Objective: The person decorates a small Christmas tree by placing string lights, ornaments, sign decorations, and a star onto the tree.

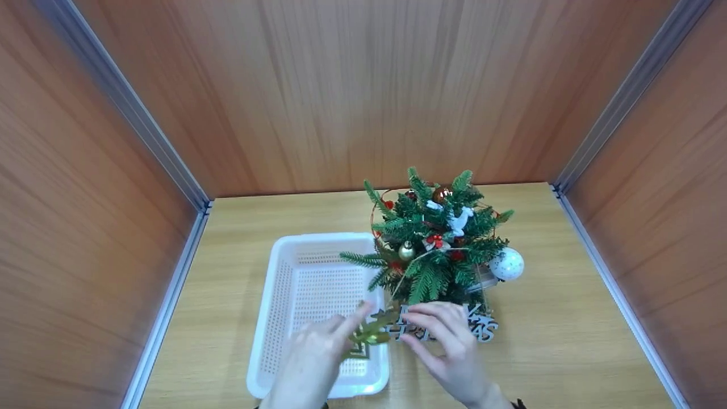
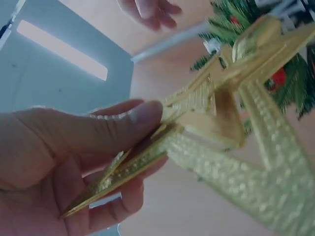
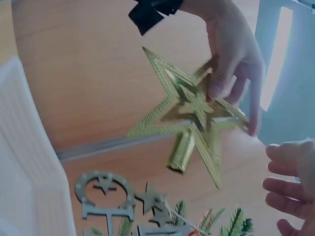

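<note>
A gold star tree topper [image 3: 197, 103] with a short tubular base is pinched by my left hand [image 1: 315, 352], over the right side of the white basket. The left wrist view shows the thumb on one face of the star [image 2: 221, 172] and fingers behind it. My right hand [image 1: 446, 341] hovers just right of the star, fingers bent loosely with nothing between them; in the right wrist view its fingers [image 3: 293, 179] are apart from the star. Beyond both hands stands a small decorated Christmas tree [image 1: 430, 278].
A white perforated basket [image 1: 267, 309] lies left of the tree, whose branches overhang its edge. A silver letter sign [image 1: 483, 329] hangs at the tree's front, and a white speckled ball [image 1: 506, 264] at its right. Wooden panels [image 1: 363, 102] enclose the back and sides.
</note>
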`<action>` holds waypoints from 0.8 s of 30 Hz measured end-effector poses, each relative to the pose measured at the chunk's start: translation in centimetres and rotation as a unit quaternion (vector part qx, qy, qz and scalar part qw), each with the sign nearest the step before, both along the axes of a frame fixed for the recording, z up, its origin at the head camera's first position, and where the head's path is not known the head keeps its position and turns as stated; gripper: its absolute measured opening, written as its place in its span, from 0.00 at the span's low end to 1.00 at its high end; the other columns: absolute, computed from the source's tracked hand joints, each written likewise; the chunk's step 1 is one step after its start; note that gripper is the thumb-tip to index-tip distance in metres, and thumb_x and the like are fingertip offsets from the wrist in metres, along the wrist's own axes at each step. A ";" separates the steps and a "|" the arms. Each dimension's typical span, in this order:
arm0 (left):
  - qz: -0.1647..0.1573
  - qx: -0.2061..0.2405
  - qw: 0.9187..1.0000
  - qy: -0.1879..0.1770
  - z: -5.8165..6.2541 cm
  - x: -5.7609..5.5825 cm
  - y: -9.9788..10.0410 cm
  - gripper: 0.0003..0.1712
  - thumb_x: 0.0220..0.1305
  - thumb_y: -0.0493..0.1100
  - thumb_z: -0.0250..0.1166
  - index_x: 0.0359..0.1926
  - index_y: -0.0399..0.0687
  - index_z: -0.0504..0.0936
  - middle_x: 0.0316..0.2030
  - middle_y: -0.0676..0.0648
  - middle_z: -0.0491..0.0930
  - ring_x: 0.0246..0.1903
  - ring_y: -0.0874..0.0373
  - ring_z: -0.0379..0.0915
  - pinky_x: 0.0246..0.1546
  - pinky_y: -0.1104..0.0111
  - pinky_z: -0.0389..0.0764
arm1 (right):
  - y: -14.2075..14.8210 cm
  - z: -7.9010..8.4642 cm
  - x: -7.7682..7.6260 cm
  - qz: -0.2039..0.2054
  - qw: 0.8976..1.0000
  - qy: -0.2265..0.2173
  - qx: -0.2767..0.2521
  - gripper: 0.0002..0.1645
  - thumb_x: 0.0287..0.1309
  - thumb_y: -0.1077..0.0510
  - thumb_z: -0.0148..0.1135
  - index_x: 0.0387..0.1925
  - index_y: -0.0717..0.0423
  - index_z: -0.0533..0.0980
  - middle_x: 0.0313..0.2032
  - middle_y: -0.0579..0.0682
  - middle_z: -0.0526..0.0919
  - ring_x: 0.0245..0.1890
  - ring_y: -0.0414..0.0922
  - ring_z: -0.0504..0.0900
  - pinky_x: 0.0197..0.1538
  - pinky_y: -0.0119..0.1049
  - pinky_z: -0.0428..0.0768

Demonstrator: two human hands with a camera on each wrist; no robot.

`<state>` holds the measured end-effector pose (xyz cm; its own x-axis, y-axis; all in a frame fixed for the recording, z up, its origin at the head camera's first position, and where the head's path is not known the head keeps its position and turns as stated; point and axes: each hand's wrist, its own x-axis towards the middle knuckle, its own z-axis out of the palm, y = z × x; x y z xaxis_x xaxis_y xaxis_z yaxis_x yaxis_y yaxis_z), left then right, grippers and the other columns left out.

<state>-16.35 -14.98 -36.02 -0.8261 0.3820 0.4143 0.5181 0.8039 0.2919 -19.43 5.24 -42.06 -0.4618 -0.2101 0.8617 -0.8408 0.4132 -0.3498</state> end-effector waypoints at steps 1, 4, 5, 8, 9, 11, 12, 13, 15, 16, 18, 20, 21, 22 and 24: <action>-0.022 -0.008 1.000 -0.005 0.0 0.1 0.3 0.38 0.40 0.33 0.69 0.57 0.56 0.70 0.27 0.51 0.80 0.22 0.60 0.75 0.26 0.68 0.77 | -0.1 -0.2 0.1 0.004 1.000 -0.022 0.012 0.18 0.42 0.57 0.67 0.38 0.59 0.78 0.39 0.50 0.79 0.39 0.47 0.75 0.46 0.35 0.64; -0.080 -0.028 0.996 -0.024 -0.1 0.0 1.2 0.38 0.43 0.32 0.67 0.58 0.57 0.68 0.28 0.52 0.80 0.24 0.62 0.75 0.26 0.70 0.76 | 0.0 -0.4 0.6 0.015 0.993 -0.110 0.037 0.23 0.40 0.58 0.69 0.44 0.54 0.76 0.41 0.45 0.79 0.40 0.42 0.75 0.46 0.33 0.66; -0.096 -0.038 0.994 -0.027 -0.3 0.0 1.5 0.37 0.45 0.33 0.67 0.58 0.57 0.68 0.28 0.52 0.80 0.23 0.64 0.74 0.25 0.72 0.74 | 0.1 -0.5 0.7 0.020 0.989 -0.138 0.041 0.24 0.40 0.59 0.69 0.44 0.53 0.76 0.40 0.43 0.79 0.40 0.41 0.75 0.45 0.32 0.68; -0.128 -0.067 0.990 -0.005 -0.8 -0.4 2.3 0.34 0.48 0.36 0.66 0.58 0.57 0.69 0.28 0.54 0.79 0.22 0.67 0.70 0.22 0.76 0.69 | 0.4 -0.6 0.9 0.038 0.978 -0.202 0.042 0.20 0.41 0.62 0.69 0.40 0.51 0.77 0.36 0.40 0.79 0.33 0.37 0.75 0.36 0.29 0.74; -0.136 -0.079 0.987 0.014 -1.0 -0.5 2.5 0.33 0.49 0.37 0.65 0.58 0.57 0.69 0.27 0.54 0.79 0.21 0.67 0.69 0.21 0.77 0.67 | 0.5 -0.6 0.9 0.048 0.975 -0.213 0.043 0.18 0.41 0.63 0.68 0.38 0.51 0.78 0.34 0.39 0.79 0.32 0.36 0.75 0.32 0.29 0.75; -0.152 -0.100 0.982 0.060 -1.5 -0.7 2.8 0.31 0.48 0.39 0.66 0.56 0.58 0.71 0.28 0.54 0.79 0.21 0.66 0.68 0.21 0.78 0.66 | 0.8 -0.8 0.8 0.072 0.970 -0.227 0.044 0.15 0.41 0.66 0.67 0.36 0.52 0.78 0.32 0.40 0.79 0.29 0.36 0.75 0.28 0.28 0.76; -0.161 -0.107 0.978 0.084 -1.8 -0.8 2.9 0.30 0.48 0.39 0.67 0.55 0.57 0.73 0.28 0.54 0.79 0.22 0.66 0.69 0.21 0.77 0.66 | 0.9 -0.9 0.7 0.086 0.968 -0.230 0.045 0.15 0.42 0.67 0.67 0.35 0.52 0.78 0.31 0.41 0.79 0.27 0.35 0.74 0.26 0.27 0.75; -0.168 -0.113 0.973 0.108 -2.0 -1.0 3.0 0.29 0.47 0.40 0.67 0.54 0.57 0.74 0.27 0.55 0.78 0.22 0.65 0.69 0.21 0.77 0.66 | 1.1 -1.0 0.7 0.099 0.966 -0.234 0.046 0.15 0.42 0.68 0.66 0.34 0.52 0.78 0.31 0.41 0.79 0.26 0.35 0.74 0.25 0.26 0.75; -0.185 -0.120 0.965 0.143 -2.5 -1.2 3.1 0.30 0.44 0.39 0.69 0.53 0.57 0.75 0.25 0.56 0.77 0.22 0.65 0.69 0.23 0.77 0.67 | 1.4 -1.1 0.6 0.119 0.962 -0.241 0.049 0.14 0.42 0.69 0.66 0.33 0.51 0.79 0.30 0.42 0.79 0.26 0.34 0.74 0.24 0.26 0.75; -0.194 -0.119 0.962 0.154 -2.6 -1.4 3.2 0.31 0.43 0.39 0.69 0.53 0.57 0.75 0.25 0.56 0.76 0.23 0.65 0.69 0.24 0.76 0.68 | 1.6 -1.2 0.6 0.125 0.961 -0.242 0.052 0.14 0.42 0.69 0.66 0.32 0.51 0.79 0.30 0.42 0.79 0.25 0.34 0.74 0.23 0.25 0.74; -0.211 -0.106 0.959 0.160 -2.8 -1.5 3.2 0.34 0.43 0.38 0.69 0.55 0.56 0.72 0.27 0.56 0.76 0.26 0.65 0.70 0.29 0.75 0.70 | 2.0 -1.3 0.5 0.127 0.959 -0.245 0.056 0.13 0.42 0.70 0.65 0.31 0.51 0.79 0.28 0.43 0.79 0.23 0.33 0.73 0.21 0.25 0.73; -0.223 -0.076 0.961 0.144 -2.8 -1.6 3.0 0.37 0.45 0.39 0.68 0.60 0.54 0.67 0.34 0.55 0.76 0.33 0.64 0.72 0.36 0.74 0.71 | 2.3 -1.1 0.5 0.122 0.958 -0.253 0.060 0.13 0.42 0.69 0.65 0.31 0.51 0.79 0.27 0.43 0.79 0.22 0.33 0.72 0.20 0.25 0.72; -0.224 -0.058 0.963 0.141 -2.8 -1.7 2.9 0.38 0.47 0.40 0.68 0.61 0.53 0.65 0.38 0.54 0.76 0.37 0.63 0.71 0.40 0.72 0.71 | 2.5 -0.9 0.5 0.120 0.957 -0.258 0.058 0.13 0.42 0.69 0.65 0.30 0.52 0.79 0.26 0.43 0.79 0.21 0.34 0.72 0.20 0.25 0.72; -0.222 -0.034 0.965 0.137 -2.7 -1.7 2.7 0.38 0.48 0.42 0.67 0.62 0.51 0.63 0.42 0.53 0.75 0.42 0.62 0.71 0.44 0.70 0.71 | 2.6 -0.7 0.5 0.119 0.956 -0.262 0.056 0.12 0.42 0.70 0.65 0.30 0.53 0.79 0.26 0.44 0.79 0.21 0.34 0.73 0.20 0.26 0.73; -0.209 0.018 0.967 0.147 -2.7 -1.9 2.3 0.37 0.51 0.47 0.65 0.61 0.46 0.63 0.48 0.50 0.73 0.48 0.59 0.69 0.49 0.66 0.69 | 2.9 0.1 0.6 0.116 0.955 -0.270 0.043 0.12 0.40 0.71 0.65 0.29 0.55 0.79 0.25 0.45 0.80 0.20 0.36 0.74 0.20 0.27 0.74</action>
<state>-18.30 -12.63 -38.73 -0.4474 0.6379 0.6269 0.8603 0.4985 0.1067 -18.88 8.15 -41.96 -0.7669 -0.4200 0.4853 -0.6192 0.2856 -0.7314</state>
